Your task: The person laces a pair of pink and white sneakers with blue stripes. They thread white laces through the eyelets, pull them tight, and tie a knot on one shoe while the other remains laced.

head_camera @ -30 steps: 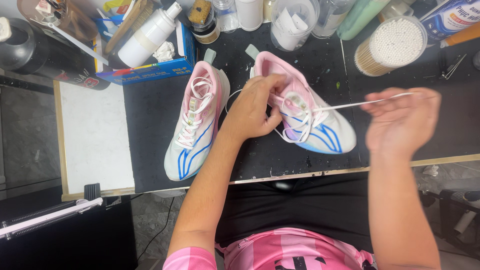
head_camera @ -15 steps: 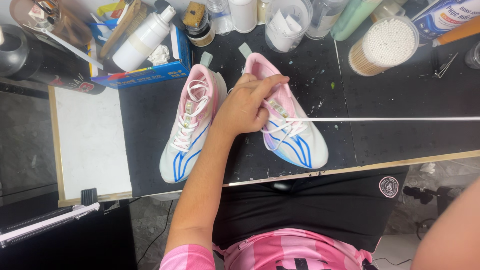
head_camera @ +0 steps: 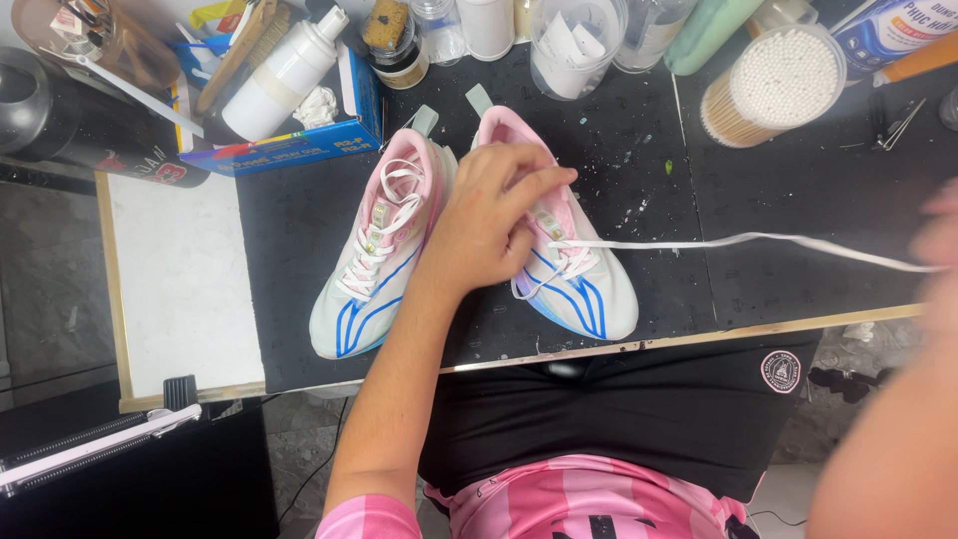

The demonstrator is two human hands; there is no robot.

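Observation:
Two pink, white and blue sneakers stand side by side on a black work mat [head_camera: 798,190]. The left sneaker [head_camera: 371,255] is laced. My left hand [head_camera: 489,225] presses down on the collar and tongue of the right sneaker [head_camera: 589,294], pinching it. A long white shoelace [head_camera: 758,240] runs slack from that sneaker's eyelets to the right edge of the view. There it meets my right hand [head_camera: 938,235], which is blurred and half out of view and seems to hold the lace's end.
At the back of the mat stand a tub of cotton swabs [head_camera: 773,85], a clear cup [head_camera: 571,45], a white spray bottle [head_camera: 284,75] in a blue box [head_camera: 299,145], brushes and several jars. A white board [head_camera: 185,269] lies at the left.
The lace went from taut and straight to slack and wavy. My right hand swung far right out of view, then came back to the right edge. The right sneaker shifted slightly left.

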